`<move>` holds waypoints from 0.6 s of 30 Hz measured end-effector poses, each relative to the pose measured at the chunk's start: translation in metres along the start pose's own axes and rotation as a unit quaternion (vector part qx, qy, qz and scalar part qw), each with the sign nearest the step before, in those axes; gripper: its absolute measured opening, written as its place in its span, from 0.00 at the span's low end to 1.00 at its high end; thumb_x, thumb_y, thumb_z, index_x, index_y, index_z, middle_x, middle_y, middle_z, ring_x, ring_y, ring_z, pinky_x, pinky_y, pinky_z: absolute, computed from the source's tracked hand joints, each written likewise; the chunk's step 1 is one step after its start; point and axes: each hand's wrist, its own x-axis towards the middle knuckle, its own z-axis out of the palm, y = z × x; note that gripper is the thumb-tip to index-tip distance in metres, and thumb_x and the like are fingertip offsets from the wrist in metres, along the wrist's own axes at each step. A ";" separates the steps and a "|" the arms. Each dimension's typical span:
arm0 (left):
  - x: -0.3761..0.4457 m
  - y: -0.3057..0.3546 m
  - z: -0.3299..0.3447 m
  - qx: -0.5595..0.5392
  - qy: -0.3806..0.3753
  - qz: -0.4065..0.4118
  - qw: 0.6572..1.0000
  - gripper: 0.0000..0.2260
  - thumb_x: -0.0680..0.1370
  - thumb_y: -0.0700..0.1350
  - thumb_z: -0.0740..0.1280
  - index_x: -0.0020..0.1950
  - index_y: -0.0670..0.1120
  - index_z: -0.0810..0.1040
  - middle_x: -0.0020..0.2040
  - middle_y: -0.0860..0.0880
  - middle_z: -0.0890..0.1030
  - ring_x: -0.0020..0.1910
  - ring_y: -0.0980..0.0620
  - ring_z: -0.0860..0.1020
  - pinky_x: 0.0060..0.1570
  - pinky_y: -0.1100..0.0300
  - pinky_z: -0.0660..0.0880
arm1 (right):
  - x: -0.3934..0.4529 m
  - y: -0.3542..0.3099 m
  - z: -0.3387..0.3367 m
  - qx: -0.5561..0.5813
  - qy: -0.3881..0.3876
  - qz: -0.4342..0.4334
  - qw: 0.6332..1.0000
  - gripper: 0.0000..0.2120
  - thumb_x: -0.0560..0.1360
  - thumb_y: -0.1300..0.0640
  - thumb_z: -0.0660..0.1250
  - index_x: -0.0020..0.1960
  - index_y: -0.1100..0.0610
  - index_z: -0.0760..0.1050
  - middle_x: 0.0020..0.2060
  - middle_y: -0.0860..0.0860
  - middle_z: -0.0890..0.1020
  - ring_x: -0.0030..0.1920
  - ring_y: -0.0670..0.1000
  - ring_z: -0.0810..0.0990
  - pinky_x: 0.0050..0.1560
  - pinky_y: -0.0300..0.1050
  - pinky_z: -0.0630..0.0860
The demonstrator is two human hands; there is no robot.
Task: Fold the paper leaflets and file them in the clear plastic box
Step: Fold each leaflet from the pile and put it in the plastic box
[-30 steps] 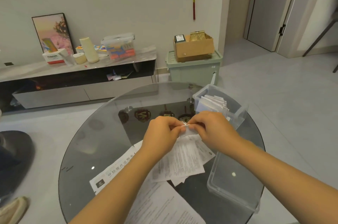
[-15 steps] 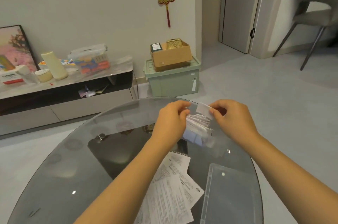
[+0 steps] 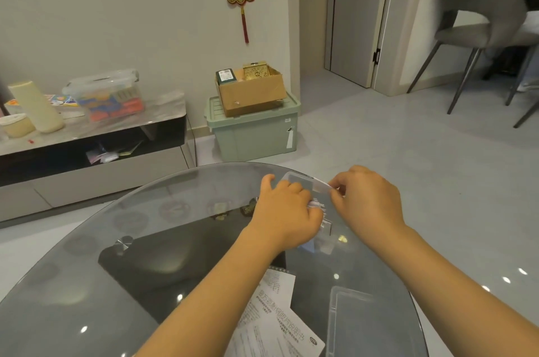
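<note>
Covering clear plastic box (image 3: 297, 178), left hand (image 3: 287, 215); right hand (image 3: 369, 202) grip unclear.

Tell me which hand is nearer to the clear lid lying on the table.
Right. The right hand is up at the clear plastic box, straight beyond the clear lid; the left hand is farther left.

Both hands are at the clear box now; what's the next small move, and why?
Probably slide the folded leaflet pinched in the right hand down into the clear plastic box; the left hand is at the filed leaflets there, seemingly holding them back.
</note>
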 end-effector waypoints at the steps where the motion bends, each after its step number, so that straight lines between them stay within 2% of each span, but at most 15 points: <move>1: -0.001 0.000 -0.001 0.000 -0.003 0.001 1.000 0.29 0.72 0.53 0.42 0.59 0.46 0.77 0.57 0.50 0.76 0.59 0.52 0.69 0.70 0.48 0.43 | 0.000 -0.002 0.001 -0.008 -0.008 0.000 1.000 0.10 0.77 0.55 0.61 0.52 0.50 0.80 0.47 0.48 0.78 0.48 0.51 0.77 0.38 0.41 0.67; 6: -0.003 0.001 -0.001 -0.016 -0.007 -0.005 1.000 0.25 0.72 0.52 0.43 0.51 0.46 0.78 0.52 0.51 0.77 0.54 0.53 0.70 0.71 0.47 0.45 | 0.003 -0.015 0.008 -0.036 -0.039 0.003 0.999 0.09 0.75 0.60 0.61 0.52 0.55 0.78 0.48 0.50 0.79 0.48 0.53 0.78 0.42 0.43 0.71; 9: -0.005 0.000 -0.001 -0.041 0.004 -0.006 0.999 0.22 0.72 0.50 0.44 0.42 0.45 0.77 0.42 0.51 0.77 0.47 0.53 0.70 0.71 0.49 0.45 | 0.005 -0.023 0.013 -0.066 -0.069 0.002 0.995 0.07 0.73 0.62 0.62 0.49 0.57 0.76 0.46 0.52 0.80 0.43 0.54 0.76 0.36 0.41 0.67; 11: -0.005 -0.001 0.001 -0.050 0.011 -0.006 0.999 0.22 0.72 0.50 0.44 0.40 0.46 0.78 0.39 0.51 0.77 0.45 0.53 0.71 0.71 0.50 0.43 | 0.007 -0.026 0.015 -0.085 -0.094 -0.001 0.992 0.07 0.73 0.63 0.62 0.48 0.57 0.77 0.44 0.53 0.80 0.38 0.54 0.71 0.29 0.40 0.61; 13: -0.005 -0.002 0.002 -0.053 0.023 -0.005 0.998 0.23 0.72 0.50 0.44 0.42 0.45 0.78 0.38 0.50 0.78 0.45 0.52 0.73 0.72 0.50 0.41 | 0.009 -0.026 0.016 -0.095 -0.101 -0.005 0.990 0.07 0.72 0.64 0.63 0.46 0.58 0.78 0.41 0.54 0.79 0.36 0.53 0.70 0.26 0.39 0.57; 16: -0.006 -0.004 0.002 -0.057 0.027 -0.013 0.998 0.23 0.72 0.50 0.45 0.52 0.45 0.76 0.43 0.49 0.80 0.48 0.50 0.74 0.72 0.49 0.40 | 0.010 -0.028 0.017 -0.097 -0.111 -0.016 0.989 0.07 0.72 0.66 0.62 0.45 0.59 0.78 0.34 0.53 0.72 0.36 0.54 0.70 0.25 0.38 0.57; 18: -0.006 -0.003 0.000 -0.049 0.015 -0.017 0.999 0.24 0.72 0.51 0.44 0.56 0.45 0.74 0.44 0.49 0.79 0.49 0.50 0.74 0.72 0.48 0.41 | 0.010 -0.027 0.017 -0.087 -0.111 -0.024 0.990 0.08 0.72 0.66 0.62 0.47 0.57 0.78 0.36 0.52 0.76 0.39 0.55 0.74 0.28 0.37 0.62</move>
